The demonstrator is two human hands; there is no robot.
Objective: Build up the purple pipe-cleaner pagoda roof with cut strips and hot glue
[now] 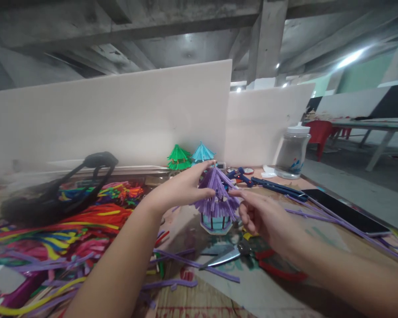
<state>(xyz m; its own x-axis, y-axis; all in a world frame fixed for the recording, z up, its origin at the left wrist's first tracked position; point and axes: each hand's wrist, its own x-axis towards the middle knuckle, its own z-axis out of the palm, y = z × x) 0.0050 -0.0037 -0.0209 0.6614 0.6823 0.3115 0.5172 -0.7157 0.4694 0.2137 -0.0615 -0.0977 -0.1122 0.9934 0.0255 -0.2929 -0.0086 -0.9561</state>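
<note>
Two-handed work: left hand (182,184) grasps the purple-roofed model (216,207) at nine o'clock; right hand (260,214) fingers it at three, grip unclear. Likely step: shaping; next move calls for steady left support.

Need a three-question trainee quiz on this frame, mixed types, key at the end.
1. True or false: the metal-bladed scissors with red handles lie nearer the camera than the purple fuzzy-strip roofed model.
2. Which two other roof colours show just behind the purple model?
3. The left hand has its thumb against: A) the scissors, B) the purple model, C) the flat black phone.

Key: 1. True. 2. Green, on the green fuzzy-strip roof, and light blue, on the light-blue fuzzy-strip roof. 3. B.
</note>
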